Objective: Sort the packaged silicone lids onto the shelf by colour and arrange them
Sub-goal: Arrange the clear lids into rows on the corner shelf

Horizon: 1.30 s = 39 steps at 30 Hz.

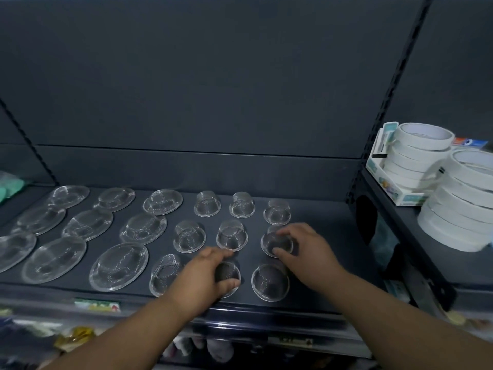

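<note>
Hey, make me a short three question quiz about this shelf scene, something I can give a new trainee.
1. True or false: the right hand grips a small domed piece in the middle row.
2. What is stacked on the neighbouring shelf at right? A) white tape rolls B) green bottles C) red boxes
3. Fill in: the left hand grips a second domed piece in the ___ row.
Key: 1 true; 2 A; 3 front.
</note>
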{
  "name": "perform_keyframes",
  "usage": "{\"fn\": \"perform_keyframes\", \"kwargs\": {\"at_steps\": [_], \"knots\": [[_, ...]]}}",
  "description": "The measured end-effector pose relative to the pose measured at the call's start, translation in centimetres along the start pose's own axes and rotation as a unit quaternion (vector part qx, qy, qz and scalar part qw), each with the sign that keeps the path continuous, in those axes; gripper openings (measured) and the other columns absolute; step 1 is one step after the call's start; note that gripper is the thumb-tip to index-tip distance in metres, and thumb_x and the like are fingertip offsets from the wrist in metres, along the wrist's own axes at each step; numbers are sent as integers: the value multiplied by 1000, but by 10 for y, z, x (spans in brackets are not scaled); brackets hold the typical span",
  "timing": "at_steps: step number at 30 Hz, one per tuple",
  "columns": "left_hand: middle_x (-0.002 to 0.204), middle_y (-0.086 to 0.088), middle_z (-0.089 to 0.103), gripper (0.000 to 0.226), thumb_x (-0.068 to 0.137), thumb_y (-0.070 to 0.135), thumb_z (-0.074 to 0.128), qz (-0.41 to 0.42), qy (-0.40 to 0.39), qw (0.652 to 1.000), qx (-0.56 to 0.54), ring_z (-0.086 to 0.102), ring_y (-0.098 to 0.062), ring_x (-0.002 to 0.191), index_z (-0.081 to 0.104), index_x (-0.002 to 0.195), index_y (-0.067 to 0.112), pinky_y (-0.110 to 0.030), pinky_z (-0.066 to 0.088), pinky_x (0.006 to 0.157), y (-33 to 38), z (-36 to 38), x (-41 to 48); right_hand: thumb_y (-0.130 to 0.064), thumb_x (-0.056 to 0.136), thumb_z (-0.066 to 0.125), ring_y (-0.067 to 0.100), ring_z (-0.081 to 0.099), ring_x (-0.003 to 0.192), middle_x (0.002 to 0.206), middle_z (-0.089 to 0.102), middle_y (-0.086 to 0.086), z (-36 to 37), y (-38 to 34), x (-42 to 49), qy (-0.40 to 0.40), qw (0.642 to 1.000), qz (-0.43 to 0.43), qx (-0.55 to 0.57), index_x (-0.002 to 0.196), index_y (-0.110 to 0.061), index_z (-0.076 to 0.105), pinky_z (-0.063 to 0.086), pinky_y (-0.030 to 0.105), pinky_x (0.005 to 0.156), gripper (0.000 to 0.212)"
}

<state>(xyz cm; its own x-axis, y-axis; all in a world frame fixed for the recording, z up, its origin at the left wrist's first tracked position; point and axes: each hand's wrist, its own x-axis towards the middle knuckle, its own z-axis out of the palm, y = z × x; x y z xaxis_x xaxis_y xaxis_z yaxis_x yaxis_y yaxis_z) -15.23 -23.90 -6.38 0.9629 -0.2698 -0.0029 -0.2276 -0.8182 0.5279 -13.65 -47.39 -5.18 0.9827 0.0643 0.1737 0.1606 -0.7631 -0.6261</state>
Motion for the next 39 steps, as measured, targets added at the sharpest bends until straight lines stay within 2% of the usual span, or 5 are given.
{"fn": "perform_keyframes", "kwargs": {"at_steps": [6, 17, 22, 28, 39], "knots": [[130, 12, 48, 61, 79, 44, 72, -6, 7, 1000, -11, 49, -5, 117, 50, 134, 31, -12, 32, 97, -1, 2, 0, -33, 85, 64, 17, 24, 143, 158, 15, -6, 8, 3, 29, -104, 992, 37, -64, 146, -34, 29, 26, 34, 115, 70], [127, 13, 49, 59, 77, 42, 74, -15, 2, 1000, -14, 49, -4, 114, 53, 132, 32, -9, 29, 91, 0, 1, 3, -28, 91, 59, 17, 37, 135, 150, 36, 0, 0, 21, 33, -121, 985, 53, -115, 142, -25, 38, 26, 22, 108, 56], [127, 13, 50, 60, 77, 42, 75, -14, 4, 1000, -17, 48, -1, 110, 53, 131, 30, -9, 28, 90, 0, 2, 2, -37, 87, 63, 7, 45, 125, 133, 49, -10, 1, 1, 12, 36, 999, -26, 3, 127, -25, 55, 31, 17, 102, 43], [127, 11, 51, 59, 76, 39, 76, -17, 7, 1000, -19, 49, -4, 115, 55, 130, 27, -7, 26, 88, 4, 2, 4, -56, 75, 66, -4, 49, 113, 122, 52, -23, 14, -7, -27, -137, 988, -77, 0, 122, -35, 57, 39, 19, 101, 52], [127, 8, 52, 60, 75, 35, 78, -10, 6, 999, -33, 49, -6, 115, 56, 130, 24, -10, 30, 94, 10, 10, 3, -38, 76, 71, 1, 55, 106, 118, 57, -17, -2, 12, -37, -124, 991, -38, -20, 120, -29, 59, 44, 21, 97, 46]]}}
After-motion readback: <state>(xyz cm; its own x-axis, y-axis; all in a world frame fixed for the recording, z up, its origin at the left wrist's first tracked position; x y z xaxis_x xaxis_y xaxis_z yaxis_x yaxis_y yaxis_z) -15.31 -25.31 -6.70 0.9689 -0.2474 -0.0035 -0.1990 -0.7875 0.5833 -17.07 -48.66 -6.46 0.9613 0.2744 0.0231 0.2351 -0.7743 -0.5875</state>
